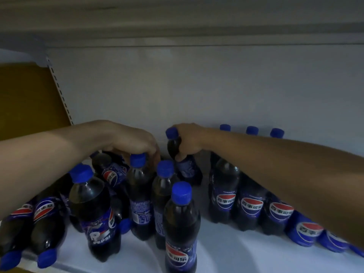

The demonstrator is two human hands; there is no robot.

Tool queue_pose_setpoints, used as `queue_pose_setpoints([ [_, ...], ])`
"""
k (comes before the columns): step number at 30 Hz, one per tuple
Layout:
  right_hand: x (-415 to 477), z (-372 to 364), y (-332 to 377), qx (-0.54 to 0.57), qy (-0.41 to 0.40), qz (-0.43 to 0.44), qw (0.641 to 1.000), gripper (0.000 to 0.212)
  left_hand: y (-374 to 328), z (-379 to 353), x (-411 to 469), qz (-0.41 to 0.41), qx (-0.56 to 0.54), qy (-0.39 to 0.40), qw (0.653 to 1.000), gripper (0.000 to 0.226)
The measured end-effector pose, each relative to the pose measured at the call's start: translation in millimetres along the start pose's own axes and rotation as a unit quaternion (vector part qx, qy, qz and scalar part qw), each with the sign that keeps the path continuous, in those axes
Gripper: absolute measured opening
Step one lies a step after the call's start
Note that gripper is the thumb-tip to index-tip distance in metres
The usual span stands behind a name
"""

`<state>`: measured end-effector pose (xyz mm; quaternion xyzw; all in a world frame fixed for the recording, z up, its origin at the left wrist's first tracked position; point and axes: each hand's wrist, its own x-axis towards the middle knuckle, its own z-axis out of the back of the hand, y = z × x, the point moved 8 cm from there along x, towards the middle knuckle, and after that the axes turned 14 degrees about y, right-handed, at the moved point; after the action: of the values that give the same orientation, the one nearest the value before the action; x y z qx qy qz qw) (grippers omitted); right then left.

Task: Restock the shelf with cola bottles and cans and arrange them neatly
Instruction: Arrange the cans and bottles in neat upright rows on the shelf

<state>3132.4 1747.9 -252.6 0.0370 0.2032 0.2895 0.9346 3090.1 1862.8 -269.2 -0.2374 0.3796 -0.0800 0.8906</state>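
Dark cola bottles [181, 223], upright, some toppled

- Cola bottles [250, 205]: near-black liquid behind clear plastic; caps bright blue.
- Bottle labels [225, 200]: deep blue-violet ground with a roundel banded red, white and blue (dark characters run along the white band).
- Front bottle [180, 229]: roundel faces the camera, colours as above.
- Left-front bottle [94, 213]: white "PEPSI" lettering on the blue-violet label.
- Centre bottles [140, 211]: white fine print on a blue ground.
- Tilted bottle [187, 168]: blue cap, dark shoulder, violet-blue label; print blurred.
- Cans [303, 231]: bright blue body, red-white-blue roundel.
- Shelf board [236, 253]: white.
- Back panel [197, 85]: pale grey.
- Slotted upright [59, 89]: white, with one row of dark slots.
- Side panel [29, 99]: mustard yellow.
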Motion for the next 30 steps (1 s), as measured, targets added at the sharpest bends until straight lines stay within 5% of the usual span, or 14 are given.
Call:
queue_pose_setpoints([
  [4,-38,42,-5,0.096,-0.069,0.042,0.992,0.078,1,24,4,0.039,0.029,-0.060,0.997,0.070],
  [8,-67,83,-18,0.272,-0.118,0.088,0.951,0.040,-40,38,9,-0.133,-0.103,-0.158,0.973,0.114],
  [13,-68,110,-30,0.249,-0.190,0.102,0.944,0.051,-83,54,5,-0.265,-0.091,-0.229,0.932,0.081],
  [19,-88,145,-4,-0.017,-0.137,0.214,0.967,0.015,-76,39,15,-0.322,-0.174,-0.082,0.927,0.084],
  [23,-78,156,-1,-0.072,-0.229,0.163,0.957,0.033,-80,53,9,-0.341,-0.247,-0.116,0.900,0.097],
  [30,-56,158,-17,-0.031,-0.287,0.074,0.955,0.042,-93,55,7,-0.323,-0.272,-0.149,0.894,0.063],
])
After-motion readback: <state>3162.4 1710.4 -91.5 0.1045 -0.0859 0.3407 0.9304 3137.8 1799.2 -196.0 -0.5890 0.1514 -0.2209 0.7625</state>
